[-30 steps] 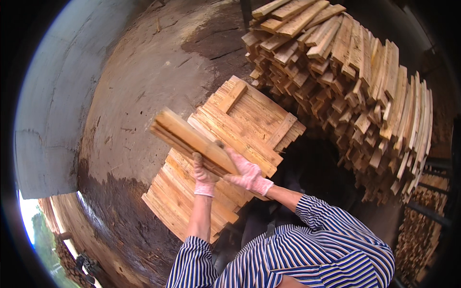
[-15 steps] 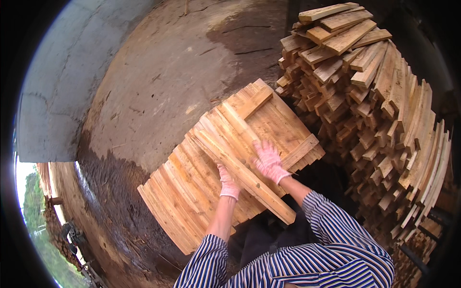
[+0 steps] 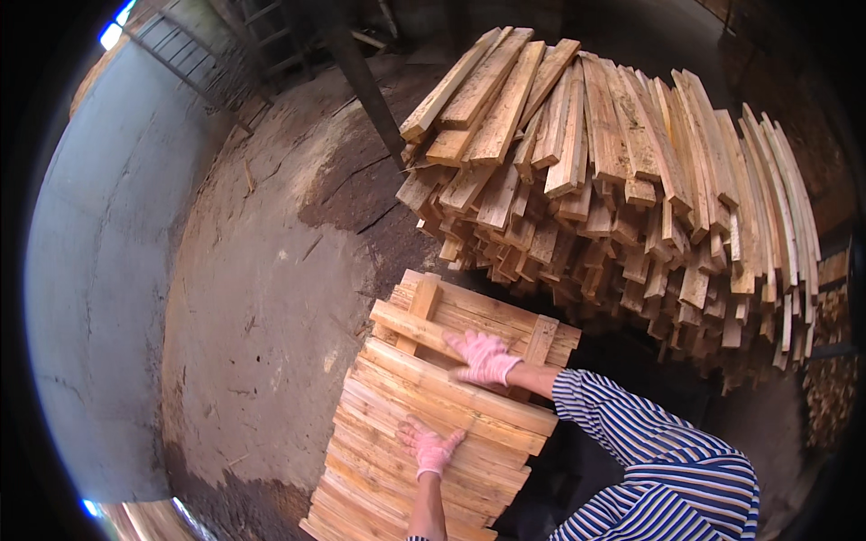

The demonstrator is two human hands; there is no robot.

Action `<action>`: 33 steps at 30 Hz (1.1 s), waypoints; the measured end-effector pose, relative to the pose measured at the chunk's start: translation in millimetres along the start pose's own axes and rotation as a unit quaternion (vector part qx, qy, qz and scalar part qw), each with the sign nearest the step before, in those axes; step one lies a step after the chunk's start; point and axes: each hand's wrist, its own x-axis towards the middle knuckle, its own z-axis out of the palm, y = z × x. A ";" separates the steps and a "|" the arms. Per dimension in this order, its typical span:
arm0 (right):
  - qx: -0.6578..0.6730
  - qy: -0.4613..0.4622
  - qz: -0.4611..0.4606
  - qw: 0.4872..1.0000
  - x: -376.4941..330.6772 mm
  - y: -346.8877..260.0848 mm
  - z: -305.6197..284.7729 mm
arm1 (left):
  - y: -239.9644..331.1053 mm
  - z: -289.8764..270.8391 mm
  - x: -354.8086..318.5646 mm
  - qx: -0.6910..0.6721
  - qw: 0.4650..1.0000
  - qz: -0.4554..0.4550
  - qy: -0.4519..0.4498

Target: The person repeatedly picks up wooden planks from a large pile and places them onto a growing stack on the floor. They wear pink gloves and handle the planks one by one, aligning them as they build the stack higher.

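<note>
Rough grey concrete floor, cracked and dusted with sawdust, spread out below me, with a curved pale wall off to my left. Straight ahead stood a tall stack of sawn wooden slats, laid in crossing layers with their cut ends facing me. Nearer, just before me, lay a lower pile of thin boards, and across its far end sat a wooden frame of cross battens. My right hand, in a pink glove, lay flat with its fingers spread on the top board near those battens, its grip loose and closed on nothing. My left hand, also in a pink glove, rested palm down with fingers splayed on the boards nearer to me, likewise clasping nothing. My striped sleeve ran in from the lower right.
</note>
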 end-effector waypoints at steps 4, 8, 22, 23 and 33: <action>-0.007 -0.046 -0.002 0.999 2.6 -7.7 43.2 | 10.8 -5.6 0.0 0.015 1.000 -0.002 -0.013; 0.055 -0.036 -0.013 0.998 -9.0 -5.6 33.8 | 69.1 -61.4 6.6 -0.103 0.994 -0.036 0.017; 0.241 0.033 0.105 0.964 -177.0 101.5 -69.3 | 555.0 -336.6 27.7 0.160 0.886 0.314 0.301; 0.249 0.054 0.107 0.961 -178.5 108.6 -73.4 | 566.4 -342.5 35.2 0.152 0.910 0.282 0.263; 0.262 0.114 0.050 0.957 -166.1 122.6 -116.0 | 582.8 -357.8 51.0 0.185 0.886 0.373 0.205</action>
